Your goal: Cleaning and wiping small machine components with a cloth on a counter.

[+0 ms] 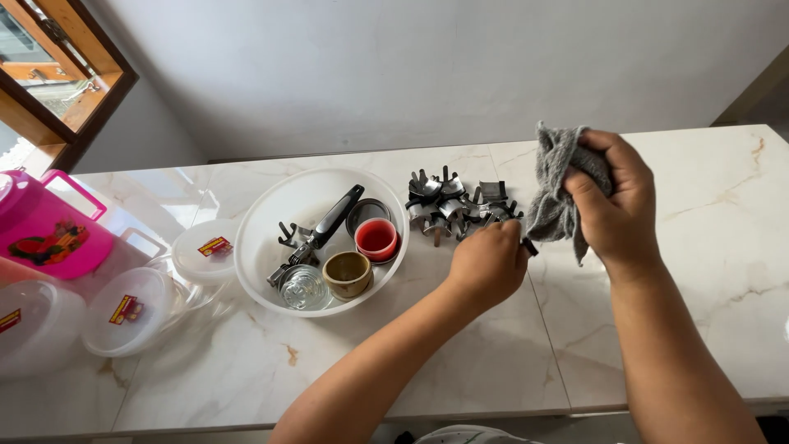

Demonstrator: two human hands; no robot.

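Left hand (486, 263) pinched shut on a small dark metal piece (528, 245) above the marble bench (493, 362); right hand (615, 197) bunched around a grey cloth (557, 185). Best kept pinched at one end, cloth rubbed along the exposed part. Beyond, wiped-looking metal pieces (456, 204) heaped beside a white basin (271, 214).

a white marble counter (699, 247) bears a white bowl (263, 222), lidded tubs (127, 311), metal pieces (452, 201).

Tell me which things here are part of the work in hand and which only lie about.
In hand: grey crumpled cloth in right hand; small dark piece in left hand; pile of small metal parts.

Lying about: white plastic bowl, pink plastic jug, clear round lids.
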